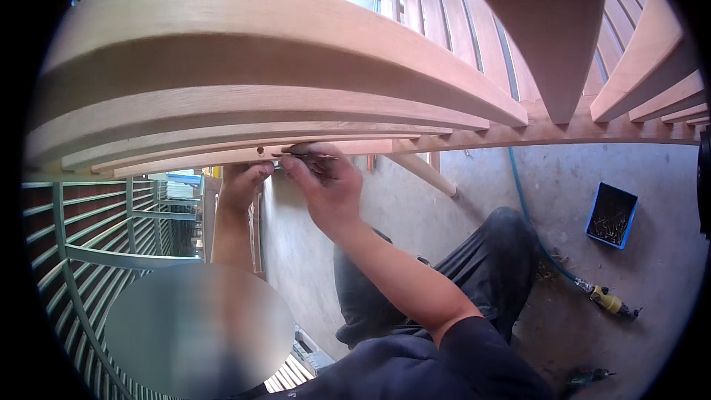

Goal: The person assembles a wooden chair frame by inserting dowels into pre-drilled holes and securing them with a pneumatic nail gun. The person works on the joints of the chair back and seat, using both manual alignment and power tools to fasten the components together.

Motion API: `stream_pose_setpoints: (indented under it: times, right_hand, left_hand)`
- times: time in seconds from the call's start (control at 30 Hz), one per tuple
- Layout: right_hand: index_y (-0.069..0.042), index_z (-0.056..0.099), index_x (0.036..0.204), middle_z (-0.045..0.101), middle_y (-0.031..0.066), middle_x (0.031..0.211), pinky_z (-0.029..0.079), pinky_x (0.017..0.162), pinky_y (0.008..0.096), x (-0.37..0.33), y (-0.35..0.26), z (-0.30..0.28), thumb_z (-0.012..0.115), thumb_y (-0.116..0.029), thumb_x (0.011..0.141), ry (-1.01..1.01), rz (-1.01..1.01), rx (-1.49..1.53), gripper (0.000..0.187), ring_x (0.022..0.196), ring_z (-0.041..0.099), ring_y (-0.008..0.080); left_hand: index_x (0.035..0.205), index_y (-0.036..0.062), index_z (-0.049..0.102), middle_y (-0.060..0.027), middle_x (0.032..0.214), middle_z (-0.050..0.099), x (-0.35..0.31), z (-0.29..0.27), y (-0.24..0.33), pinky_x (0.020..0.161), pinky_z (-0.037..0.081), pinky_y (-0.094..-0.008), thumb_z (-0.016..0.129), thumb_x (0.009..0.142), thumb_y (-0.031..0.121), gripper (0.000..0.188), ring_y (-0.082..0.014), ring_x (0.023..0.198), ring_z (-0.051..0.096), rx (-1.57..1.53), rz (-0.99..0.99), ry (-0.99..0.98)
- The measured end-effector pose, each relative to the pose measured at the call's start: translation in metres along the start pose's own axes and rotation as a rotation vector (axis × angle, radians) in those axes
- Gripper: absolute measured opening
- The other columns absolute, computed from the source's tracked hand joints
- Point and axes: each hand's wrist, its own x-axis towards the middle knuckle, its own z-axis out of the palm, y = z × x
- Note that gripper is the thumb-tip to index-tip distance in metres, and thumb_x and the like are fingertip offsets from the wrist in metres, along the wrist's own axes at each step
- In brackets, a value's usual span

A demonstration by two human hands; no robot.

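Note:
Slatted wooden furniture (222, 67) of pale wood spans the upper view, its curved slats coming toward me. Beneath the lowest slats, a dark round hole (260, 150) shows in a wooden rail (215, 158). My right hand (329, 189) is closed at this rail, just right of the hole, with several thin dark screws (315, 157) in its fingers. Close beside it, my left hand (243, 184) is raised to the rail's underside, thumb and fingers drawn together. Whatever the left fingers hold is hidden.
On the concrete floor at right stands a blue-rimmed black box (612, 215) of small screws. A yellow air tool (607, 300) lies on its green hose (522, 185). Another tool (589, 378) is at lower right. Metal racking (111, 215) rises at left.

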Motion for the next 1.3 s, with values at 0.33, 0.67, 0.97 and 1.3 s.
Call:
stream_pose_setpoints:
  times: [0.33, 0.67, 0.97, 1.3]
  right_hand:
    - [0.0, 0.07, 0.085, 0.07, 0.0141, 0.076, 0.052, 0.06, 0.0352, 0.005, -0.009, 0.032, 0.077, -0.018, 0.087, 0.077, -0.205, -0.624, 0.02, 0.069, 0.07, 0.0273]
    - [0.002, 0.07, 0.083, 0.068, 0.0038, 0.073, 0.048, 0.059, 0.0249, -0.008, 0.008, 0.071, 0.076, -0.02, 0.092, 0.249, -0.055, -0.342, 0.025, 0.064, 0.058, 0.0098]
    - [0.004, 0.069, 0.092, 0.068, 0.0071, 0.074, 0.043, 0.054, 0.0228, -0.008, 0.001, 0.064, 0.071, -0.02, 0.096, 0.16, -0.169, -0.767, 0.025, 0.059, 0.06, 0.0111]
    - [0.002, 0.07, 0.082, 0.064, 0.005, 0.065, 0.041, 0.052, 0.0244, -0.009, -0.005, 0.08, 0.074, -0.024, 0.093, 0.22, -0.094, -0.837, 0.029, 0.052, 0.055, 0.01]
  left_hand:
    - [0.107, -0.0013, 0.066, -0.0047, 0.096, 0.065, 0.001, 0.002, -0.007, 0.068, 0.048, -0.0255, 0.058, 0.071, -0.009, 0.038, -0.012, 0.082, 0.06, -0.055, -0.007, 0.04]
    - [0.111, -0.0009, 0.062, -0.0025, 0.091, 0.063, 0.002, 0.007, -0.005, 0.065, 0.049, -0.0264, 0.06, 0.07, -0.006, 0.042, -0.0113, 0.079, 0.06, -0.039, 0.227, -0.049]
    - [0.114, -0.0002, 0.063, -0.0094, 0.116, 0.061, 0.006, 0.019, 0.003, 0.077, 0.051, -0.0298, 0.071, 0.065, 0.0, 0.05, -0.014, 0.091, 0.06, 0.007, 0.392, 0.065]
    - [0.094, 0.0067, 0.069, -0.0114, 0.12, 0.063, 0.003, 0.008, 0.005, 0.103, 0.042, -0.042, 0.076, 0.061, 0.007, 0.033, -0.035, 0.121, 0.051, -0.065, 0.43, 0.016]
